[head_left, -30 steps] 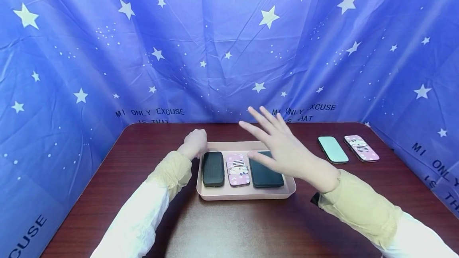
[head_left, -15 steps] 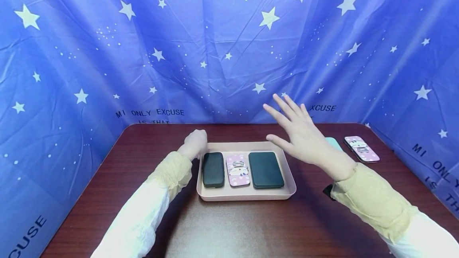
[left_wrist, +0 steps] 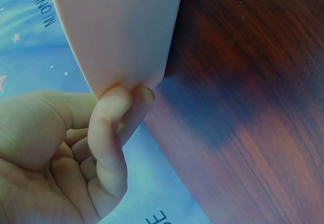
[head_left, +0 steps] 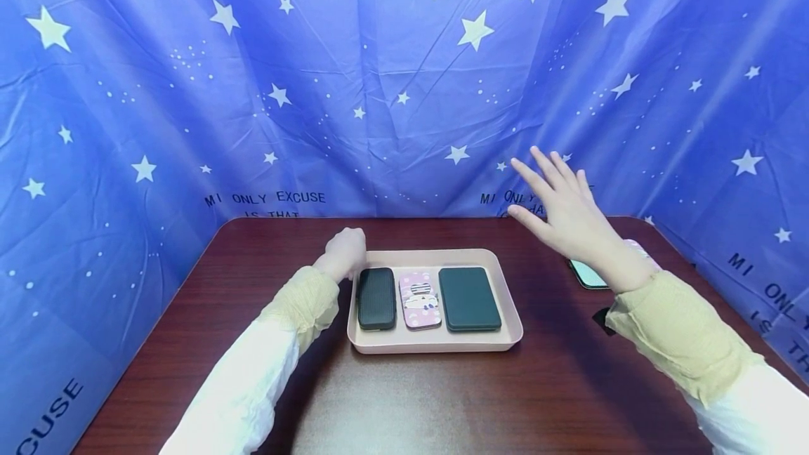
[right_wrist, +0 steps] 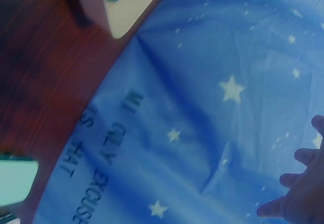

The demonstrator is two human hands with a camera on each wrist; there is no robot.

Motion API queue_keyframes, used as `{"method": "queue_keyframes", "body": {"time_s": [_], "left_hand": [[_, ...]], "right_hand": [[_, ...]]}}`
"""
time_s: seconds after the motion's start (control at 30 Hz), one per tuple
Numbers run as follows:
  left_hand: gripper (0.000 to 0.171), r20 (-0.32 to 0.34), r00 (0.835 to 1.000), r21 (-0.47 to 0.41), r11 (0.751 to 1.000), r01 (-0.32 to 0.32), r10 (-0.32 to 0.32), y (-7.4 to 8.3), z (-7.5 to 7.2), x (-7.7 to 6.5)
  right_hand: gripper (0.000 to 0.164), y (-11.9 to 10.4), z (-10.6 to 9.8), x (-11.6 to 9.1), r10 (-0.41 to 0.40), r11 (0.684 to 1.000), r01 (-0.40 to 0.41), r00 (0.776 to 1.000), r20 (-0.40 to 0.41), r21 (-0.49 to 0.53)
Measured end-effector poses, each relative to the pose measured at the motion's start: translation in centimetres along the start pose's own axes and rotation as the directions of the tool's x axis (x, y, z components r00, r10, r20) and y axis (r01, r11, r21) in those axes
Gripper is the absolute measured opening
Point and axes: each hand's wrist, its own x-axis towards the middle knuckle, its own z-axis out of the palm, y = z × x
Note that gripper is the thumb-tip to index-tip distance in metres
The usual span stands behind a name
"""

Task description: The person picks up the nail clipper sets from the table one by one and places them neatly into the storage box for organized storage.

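Observation:
A shallow pale pink tray [head_left: 436, 347] stands on the table, holding a ribbed black case [head_left: 376, 298], a pink case with a cartoon print [head_left: 420, 300] and a wider dark green case [head_left: 470, 298] side by side. My left hand [head_left: 344, 253] is at its far left corner; in the left wrist view, thumb and fingers pinch the tray wall [left_wrist: 121, 32]. My right hand [head_left: 571, 220] hovers in the air right of the tray, fingers spread and holding nothing. Beneath it, partly hidden by the wrist, lie a mint green case [head_left: 588, 275] and a second pink printed case [head_left: 643, 253].
The dark red wooden table [head_left: 404, 399] carries everything. A blue curtain with stars [head_left: 404, 90] hangs closely behind it and along both sides. Bare wood shows in front of the tray.
My right hand has moved from over the dark green case up and to the right, now overlapping the mint and second pink cases. The left hand and tray have stayed put.

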Motion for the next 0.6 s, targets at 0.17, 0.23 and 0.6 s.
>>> {"method": "queue_keyframes", "body": {"time_s": [0.17,0.23,0.6], "left_hand": [[0.008,-0.004,1.0,-0.002,1.0,0.004,-0.004,0.0,0.0,0.1],[0.009,-0.004,1.0,-0.003,1.0,0.006,-0.006,0.1,0.0,0.1],[0.01,0.007,1.0,-0.009,1.0,0.004,-0.004,-0.1,0.1,0.3]], "right_hand": [[0.066,1.9,0.1,0.0,0.05,0.999,-0.05,0.999,0.021,-0.001],[0.067,2.6,0.2,-0.1,0.073,0.997,-0.073,0.997,0.035,-0.011],[0.069,6.6,0.9,-0.6,0.204,0.979,-0.202,0.972,0.114,-0.025]]}}
